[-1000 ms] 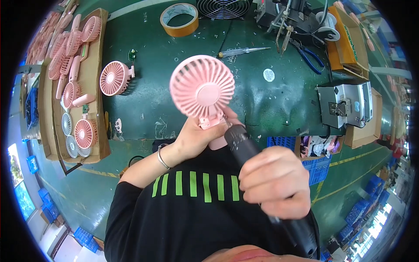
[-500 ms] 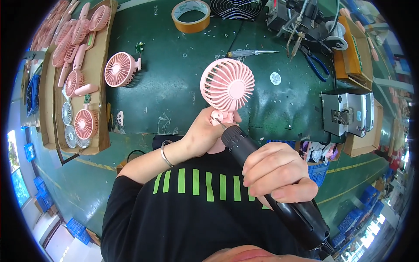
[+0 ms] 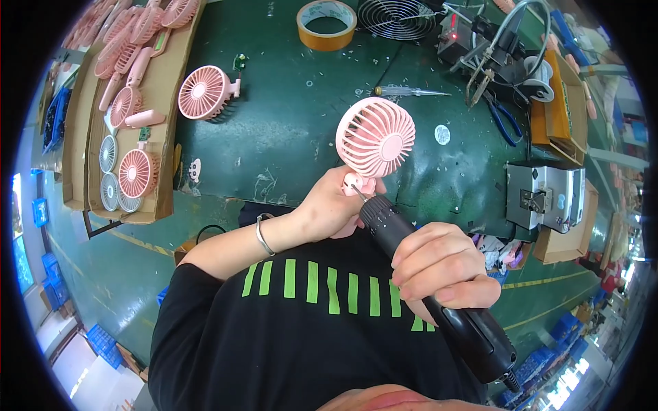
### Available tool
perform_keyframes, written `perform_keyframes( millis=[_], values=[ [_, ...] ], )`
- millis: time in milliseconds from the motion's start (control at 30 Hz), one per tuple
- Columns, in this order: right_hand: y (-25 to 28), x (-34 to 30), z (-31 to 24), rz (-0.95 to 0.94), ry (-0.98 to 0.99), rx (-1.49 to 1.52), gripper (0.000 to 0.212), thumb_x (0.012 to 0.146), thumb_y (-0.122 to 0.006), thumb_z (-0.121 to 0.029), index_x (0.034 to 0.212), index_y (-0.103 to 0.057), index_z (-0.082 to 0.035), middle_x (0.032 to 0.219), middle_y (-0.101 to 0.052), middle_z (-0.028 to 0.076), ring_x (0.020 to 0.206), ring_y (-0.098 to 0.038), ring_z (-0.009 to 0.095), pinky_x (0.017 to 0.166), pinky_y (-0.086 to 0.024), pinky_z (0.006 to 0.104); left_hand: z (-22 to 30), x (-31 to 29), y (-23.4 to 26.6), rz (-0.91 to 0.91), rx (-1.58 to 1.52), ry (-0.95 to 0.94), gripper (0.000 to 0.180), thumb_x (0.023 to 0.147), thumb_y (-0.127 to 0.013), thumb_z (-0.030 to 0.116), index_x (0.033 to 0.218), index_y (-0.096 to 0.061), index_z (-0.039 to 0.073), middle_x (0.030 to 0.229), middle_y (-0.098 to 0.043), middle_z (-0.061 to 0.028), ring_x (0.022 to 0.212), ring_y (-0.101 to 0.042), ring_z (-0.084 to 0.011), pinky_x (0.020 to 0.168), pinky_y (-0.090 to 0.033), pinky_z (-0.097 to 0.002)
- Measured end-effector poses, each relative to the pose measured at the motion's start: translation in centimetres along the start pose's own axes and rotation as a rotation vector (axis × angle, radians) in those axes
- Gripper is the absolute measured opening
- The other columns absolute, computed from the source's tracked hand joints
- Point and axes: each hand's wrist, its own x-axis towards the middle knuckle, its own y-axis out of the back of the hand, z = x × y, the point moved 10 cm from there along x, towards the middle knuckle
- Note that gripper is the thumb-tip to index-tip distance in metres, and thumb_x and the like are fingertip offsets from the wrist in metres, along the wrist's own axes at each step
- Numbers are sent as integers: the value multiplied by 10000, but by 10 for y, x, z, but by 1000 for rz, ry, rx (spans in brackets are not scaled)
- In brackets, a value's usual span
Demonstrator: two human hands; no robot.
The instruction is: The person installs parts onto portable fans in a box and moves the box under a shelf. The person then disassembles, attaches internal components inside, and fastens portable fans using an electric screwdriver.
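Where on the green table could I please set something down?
Mostly bare, scraps aside: between the lone pink fan and the held fan; and between the round white sticker and the silver box. The upper right is crowded with blue-handled pliers and a wire spool.

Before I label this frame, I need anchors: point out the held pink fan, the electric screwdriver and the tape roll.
Held pink fan (image 3: 391,148), head view: grille hub.
Electric screwdriver (image 3: 471,337), head view: lower black body.
Tape roll (image 3: 327,41), head view: outer side.
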Motion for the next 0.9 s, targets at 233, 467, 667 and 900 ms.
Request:
perform_keyframes(
  millis=[233, 467, 667, 900],
  values=[
    [21, 0, -10, 326, 11, -384, 305, 819, -576, -271, 981, -429, -59, 641, -561, 73, 530, -565, 199, 516, -486, 347, 48, -12, 50, 201, -119, -197, 438, 813, -644, 51, 1201, -440, 30, 903, -568, -70, 727, -595, -149, 648, -503, -288],
    [42, -34, 51, 473, -225, -455, 874, 746, -376, -855, 915, -474, -3, 585, -521, 90, 506, -509, 204, 505, -435, 327, 171, -33, 142, 583, 464, -321, 506, 857, -683, 371, 1160, -511, 3, 766, -581, -19, 527, -508, -67, 435, -413, -212],
    [26, -30, 60, 240, -219, -355, 211, 812, -646, -55, 951, -490, -24, 609, -544, 94, 526, -532, 207, 506, -434, 308, 265, 6, 217, 560, 377, -933, 503, 897, -656, 197, 1315, -480, -20, 1123, -607, -119, 982, -591, -156, 878, -478, -254],
    [28, -35, 53, 135, -146, -335, 222, 838, -641, -72, 994, -499, -2, 634, -609, 104, 527, -592, 223, 513, -488, 339, 242, 6, 399, 1005, -519, -458, 538, 818, -675, 514, 1189, -517, 157, 1001, -578, -83, 812, -565, -191, 653, -457, -301]
  ],
)
